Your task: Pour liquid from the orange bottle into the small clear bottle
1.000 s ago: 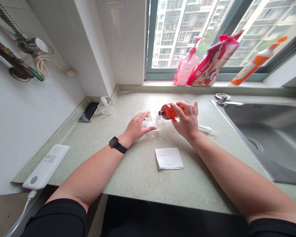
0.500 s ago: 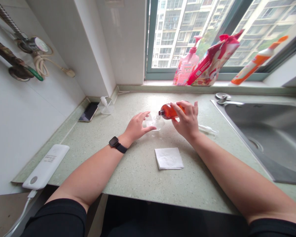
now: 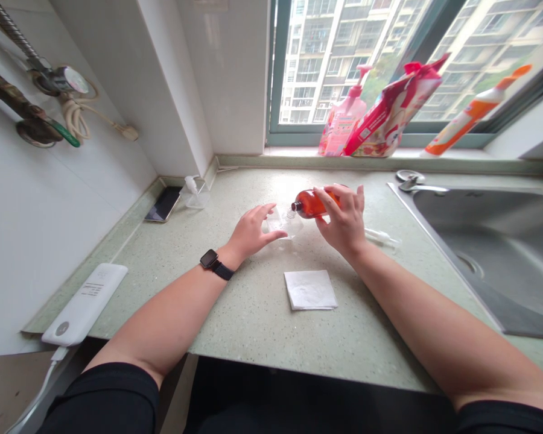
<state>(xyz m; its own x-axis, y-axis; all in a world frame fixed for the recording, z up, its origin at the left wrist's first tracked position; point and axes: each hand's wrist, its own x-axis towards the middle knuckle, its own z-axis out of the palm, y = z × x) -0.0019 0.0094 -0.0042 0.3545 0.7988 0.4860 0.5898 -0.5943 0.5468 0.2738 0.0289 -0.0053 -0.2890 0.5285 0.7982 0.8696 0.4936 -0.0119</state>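
Observation:
My left hand [image 3: 252, 231] holds a small clear plastic bottle [image 3: 286, 226] near the middle of the counter, thumb and fingers around its sides. Its threaded neck points up and to the right. An amber-red bottle [image 3: 311, 204] lies tipped nearly level in my right hand [image 3: 344, 220], with its dark mouth against or just over the clear bottle's neck. Whether liquid is flowing I cannot make out. Beyond my right wrist lies a clear pump piece [image 3: 382, 237]. A folded white paper tissue [image 3: 311, 290] rests on the counter between my forearms.
A phone [image 3: 163, 204] and a clear pump bottle [image 3: 194, 193] stand at the back left. A white power bank [image 3: 85, 304] with a cable lies near the left edge. The steel sink [image 3: 484, 223] is at right. A pink pump bottle [image 3: 342, 123] stands on the windowsill.

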